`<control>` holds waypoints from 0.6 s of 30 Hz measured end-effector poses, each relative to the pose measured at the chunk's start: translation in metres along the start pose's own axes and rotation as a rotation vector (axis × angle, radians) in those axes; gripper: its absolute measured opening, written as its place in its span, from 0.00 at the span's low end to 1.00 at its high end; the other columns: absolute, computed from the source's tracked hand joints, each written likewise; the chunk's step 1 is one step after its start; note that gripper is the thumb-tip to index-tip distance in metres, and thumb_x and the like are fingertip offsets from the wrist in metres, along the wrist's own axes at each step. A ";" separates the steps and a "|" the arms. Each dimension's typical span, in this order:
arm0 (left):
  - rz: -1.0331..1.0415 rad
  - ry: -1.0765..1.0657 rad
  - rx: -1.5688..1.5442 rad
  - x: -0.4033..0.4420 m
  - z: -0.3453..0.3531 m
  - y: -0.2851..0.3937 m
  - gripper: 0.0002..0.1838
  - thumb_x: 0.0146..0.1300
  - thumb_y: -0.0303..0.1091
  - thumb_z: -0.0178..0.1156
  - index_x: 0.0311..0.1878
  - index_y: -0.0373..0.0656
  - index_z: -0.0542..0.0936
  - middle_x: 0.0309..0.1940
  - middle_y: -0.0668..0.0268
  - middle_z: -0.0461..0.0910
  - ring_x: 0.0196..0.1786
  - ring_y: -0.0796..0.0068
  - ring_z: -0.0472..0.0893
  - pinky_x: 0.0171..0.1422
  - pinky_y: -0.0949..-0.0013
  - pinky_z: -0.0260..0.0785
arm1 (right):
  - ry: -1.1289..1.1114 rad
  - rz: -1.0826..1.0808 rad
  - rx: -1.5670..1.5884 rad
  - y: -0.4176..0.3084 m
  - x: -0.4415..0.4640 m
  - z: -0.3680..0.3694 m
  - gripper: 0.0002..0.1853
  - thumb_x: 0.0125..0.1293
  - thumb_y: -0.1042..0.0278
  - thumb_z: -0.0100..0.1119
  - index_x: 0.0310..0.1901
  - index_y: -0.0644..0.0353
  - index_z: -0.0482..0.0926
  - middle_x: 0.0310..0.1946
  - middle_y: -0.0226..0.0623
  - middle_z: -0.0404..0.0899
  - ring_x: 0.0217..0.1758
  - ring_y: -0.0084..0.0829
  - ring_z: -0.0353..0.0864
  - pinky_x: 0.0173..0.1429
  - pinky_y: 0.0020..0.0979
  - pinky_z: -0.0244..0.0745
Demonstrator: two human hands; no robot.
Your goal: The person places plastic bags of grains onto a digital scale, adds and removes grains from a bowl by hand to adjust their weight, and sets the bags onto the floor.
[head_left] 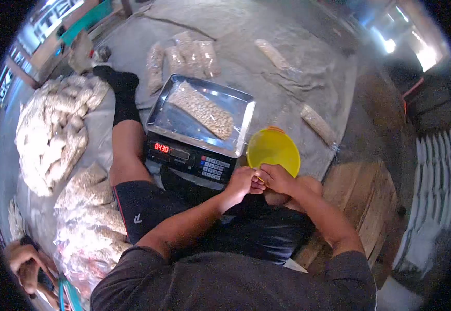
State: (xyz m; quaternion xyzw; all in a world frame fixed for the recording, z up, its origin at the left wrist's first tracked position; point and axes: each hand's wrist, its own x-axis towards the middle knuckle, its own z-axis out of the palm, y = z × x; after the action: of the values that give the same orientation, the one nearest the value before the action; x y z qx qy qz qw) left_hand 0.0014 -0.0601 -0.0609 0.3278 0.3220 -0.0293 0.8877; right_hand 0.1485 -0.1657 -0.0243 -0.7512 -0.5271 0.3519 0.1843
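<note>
My left hand (244,182) and my right hand (279,179) meet in front of my lap, fingers closed and pinched together. Something small and yellowish shows between them, too small to name. Just beyond, at the right hand, is a yellow bucket (274,150), partly hidden by that hand. Ahead of the left hand stands a digital scale (186,160), its red display reading 0430. On its shiny metal tray (158,122) lies a clear plastic bag of pale beans or nuts (202,110), set diagonally.
Several filled bags (189,56) lie beyond the scale. Two single bags (271,54) (318,124) rest on the grey sheet (236,31) to the right. At left are a heap of packed bags (54,129) and large filled sacks (88,207). A wooden block (357,197) stands at right; another person's limb (26,264) shows lower left.
</note>
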 end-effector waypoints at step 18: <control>1.048 0.509 1.587 -0.040 0.037 0.068 0.16 0.63 0.37 0.62 0.50 0.38 0.76 0.34 0.52 0.79 0.40 0.46 0.80 0.48 0.51 0.73 | -0.018 0.435 1.479 0.050 0.057 -0.020 0.16 0.76 0.50 0.55 0.42 0.56 0.79 0.28 0.25 0.76 0.21 0.16 0.70 0.19 0.18 0.62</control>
State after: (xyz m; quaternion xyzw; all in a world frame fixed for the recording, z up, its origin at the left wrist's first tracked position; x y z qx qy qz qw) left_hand 0.0079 -0.0354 0.0229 0.9265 0.2045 0.2317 0.2149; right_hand 0.2068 -0.1301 -0.0621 -0.5165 0.0032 0.6471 0.5608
